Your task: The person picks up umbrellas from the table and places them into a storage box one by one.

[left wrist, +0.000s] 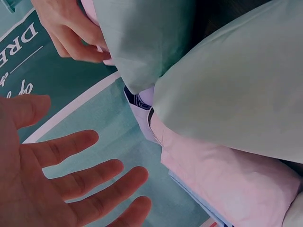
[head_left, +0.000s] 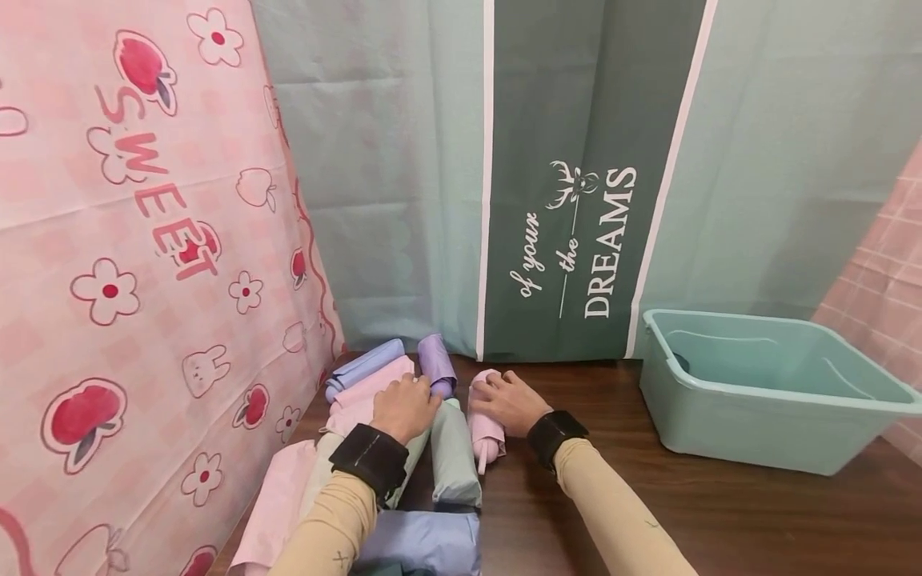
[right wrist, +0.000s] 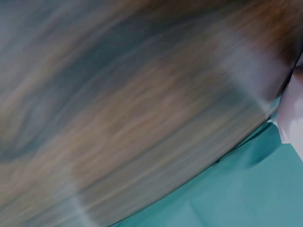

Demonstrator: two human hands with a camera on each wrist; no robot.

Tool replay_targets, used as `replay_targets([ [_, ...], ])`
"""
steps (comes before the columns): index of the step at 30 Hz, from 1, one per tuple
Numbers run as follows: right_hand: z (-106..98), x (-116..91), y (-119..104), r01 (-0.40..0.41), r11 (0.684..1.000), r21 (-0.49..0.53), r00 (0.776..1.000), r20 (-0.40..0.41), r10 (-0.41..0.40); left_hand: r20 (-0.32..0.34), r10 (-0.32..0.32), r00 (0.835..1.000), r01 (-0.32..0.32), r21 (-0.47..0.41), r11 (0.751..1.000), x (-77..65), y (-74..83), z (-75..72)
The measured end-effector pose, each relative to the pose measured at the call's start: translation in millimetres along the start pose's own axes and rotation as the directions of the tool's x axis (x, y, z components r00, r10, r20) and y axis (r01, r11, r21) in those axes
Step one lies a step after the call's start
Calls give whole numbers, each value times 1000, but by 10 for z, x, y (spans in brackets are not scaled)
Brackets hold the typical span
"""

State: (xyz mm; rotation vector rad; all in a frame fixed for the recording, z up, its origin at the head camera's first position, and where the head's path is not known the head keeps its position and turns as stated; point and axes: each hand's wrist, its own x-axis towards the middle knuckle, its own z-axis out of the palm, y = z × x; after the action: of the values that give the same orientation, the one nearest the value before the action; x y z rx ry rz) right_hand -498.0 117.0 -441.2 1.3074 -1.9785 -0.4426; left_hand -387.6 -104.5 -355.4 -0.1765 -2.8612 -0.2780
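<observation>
My right hand (head_left: 513, 404) grips a folded pink umbrella (head_left: 487, 436) standing apart at the right of a row of folded umbrellas; its handle and strap point toward me. My left hand (head_left: 405, 408) hovers over the row, and in the left wrist view its fingers (left wrist: 102, 175) are spread and hold nothing. Around it lie a grey-green umbrella (head_left: 454, 460), a purple one (head_left: 436, 360), another pink one (head_left: 378, 382) and a blue one (head_left: 367, 364). Much of the right wrist view is blurred; a pink edge (right wrist: 291, 113) shows at its right.
A teal plastic bin (head_left: 749, 432) stands on the brown wooden table (head_left: 576, 488) at right. Nearer me lie a periwinkle umbrella (head_left: 425, 536) and a pink one (head_left: 277, 496). A green curtain (head_left: 389, 200) hangs behind; a pink patterned cloth (head_left: 180, 336) hangs at left.
</observation>
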Motion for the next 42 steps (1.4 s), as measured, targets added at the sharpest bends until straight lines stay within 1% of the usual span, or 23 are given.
replay_targets([
  [4, -47, -74, 58, 6, 1000, 11, 1000, 15, -6, -4, -5, 1000, 5, -7, 1000, -1, 13, -8],
  [8, -62, -161, 110, 10, 1000, 15, 1000, 29, -11, 2, 9, 1000, -9, -11, 1000, 7, 48, 1],
  [15, -134, -278, 153, -9, 1000, 7, 999, 53, 9, -5, 12, 1000, -12, -13, 1000, 7, 106, -19],
  [20, -243, -302, 184, -27, 1000, 5, 999, 41, 27, -8, 25, 1000, -26, -35, 999, -5, 151, -31],
  [26, -340, -358, 275, -34, 999, -4, 999, 32, 35, -1, 36, 999, -36, -14, 999, -20, 197, -30],
  [29, -359, -411, 324, -33, 999, -7, 999, 12, 33, 2, 43, 999, -43, -8, 999, -26, 223, -29],
  [34, -418, -479, 368, -31, 999, -10, 999, -8, 31, 32, 33, 999, -32, -13, 999, -27, 265, -39],
  [38, -516, -505, 396, -40, 999, -13, 999, 12, 40, 52, 34, 998, -33, -16, 999, -26, 303, -46],
  [42, -595, -522, 444, -65, 997, -40, 997, 46, 67, 41, 42, 998, -41, -19, 999, -38, 335, -57],
])
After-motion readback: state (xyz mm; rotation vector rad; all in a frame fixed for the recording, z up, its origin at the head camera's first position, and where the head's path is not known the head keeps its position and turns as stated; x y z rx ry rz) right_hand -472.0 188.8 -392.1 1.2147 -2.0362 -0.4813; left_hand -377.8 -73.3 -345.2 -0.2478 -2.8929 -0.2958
